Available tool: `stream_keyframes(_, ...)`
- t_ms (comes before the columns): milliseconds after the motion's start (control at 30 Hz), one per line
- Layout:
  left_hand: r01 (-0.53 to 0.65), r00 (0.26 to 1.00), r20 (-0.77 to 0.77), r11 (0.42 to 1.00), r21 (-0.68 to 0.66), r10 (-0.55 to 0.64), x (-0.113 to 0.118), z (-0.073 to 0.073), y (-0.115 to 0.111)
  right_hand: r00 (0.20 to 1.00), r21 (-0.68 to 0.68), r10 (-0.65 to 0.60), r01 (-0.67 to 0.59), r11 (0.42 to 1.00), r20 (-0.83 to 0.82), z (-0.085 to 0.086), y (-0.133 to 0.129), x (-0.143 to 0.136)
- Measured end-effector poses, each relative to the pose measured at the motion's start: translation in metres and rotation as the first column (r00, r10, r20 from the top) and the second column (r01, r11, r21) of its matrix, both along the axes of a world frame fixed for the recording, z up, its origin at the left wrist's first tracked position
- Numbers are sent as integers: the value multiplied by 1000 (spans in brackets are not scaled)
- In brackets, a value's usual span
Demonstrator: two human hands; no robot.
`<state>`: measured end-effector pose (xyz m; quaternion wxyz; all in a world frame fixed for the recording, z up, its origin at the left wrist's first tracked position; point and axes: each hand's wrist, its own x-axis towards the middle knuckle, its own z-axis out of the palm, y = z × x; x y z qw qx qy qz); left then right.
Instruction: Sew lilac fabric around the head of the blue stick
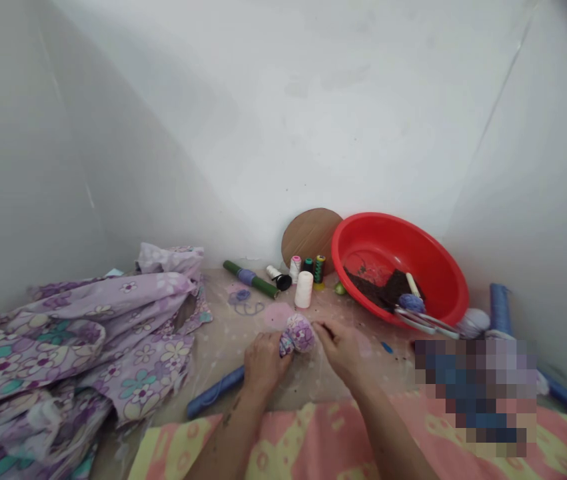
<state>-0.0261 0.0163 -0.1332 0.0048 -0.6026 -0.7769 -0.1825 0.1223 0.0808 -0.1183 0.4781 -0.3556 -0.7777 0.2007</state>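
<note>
My left hand is closed around the gathered end of a small stuffed ball of purple floral cloth. The round part of the ball sticks out past the fingers. At the ball's right side, my right hand is closed with thumb and forefinger pinched together. Whatever is in that pinch, perhaps something thin, is too small to make out. Just beyond the ball stands a white spool of thread. A blue roll lies partly hidden behind my left hand.
Purple floral cloth is heaped at left. A tilted red basin holds dark material and purple yarn. Behind are a cardboard disc, thread spools and a yarn-wrapped green tube. Pink-yellow cloth lies in front; part of the right is pixelated.
</note>
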Motion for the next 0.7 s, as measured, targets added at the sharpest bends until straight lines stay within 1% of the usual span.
stream_keyframes(67, -2, 1000, 1, 1000, 9, 2, 0, 1, 0, 991, -28, 44, -41, 999, 123, -2, -6, -9)
stream_keyframes(133, 5, 1000, 2, 1000, 23, -5, 0, 1, 0, 975, -52, 44, -34, 998, 219, -3, -11, -14)
stream_keyframes(233, 20, 1000, 7, 1000, 20, -21, -1, 0, 0, 939, -27, 39, -32, 999, 342, -5, -15, -19)
stream_keyframes(300, 22, 1000, 9, 1000, 8, -22, -2, -2, 1, 909, 7, 22, -27, 1000, 416, -7, -17, -22)
stream_keyframes(400, 15, 1000, 1, 1000, 2, -15, -2, -4, 2, 853, 54, -52, 28, 998, 520, -8, -19, -27)
stream_keyframes(533, 28, 1000, 1, 999, 23, -28, -3, -7, 2, 780, 111, -144, 96, 989, 609, -10, -20, -32)
stream_keyframes(700, 38, 999, 4, 998, 41, -38, -4, -7, 3, 739, 122, -189, 144, 982, 647, -13, -20, -37)
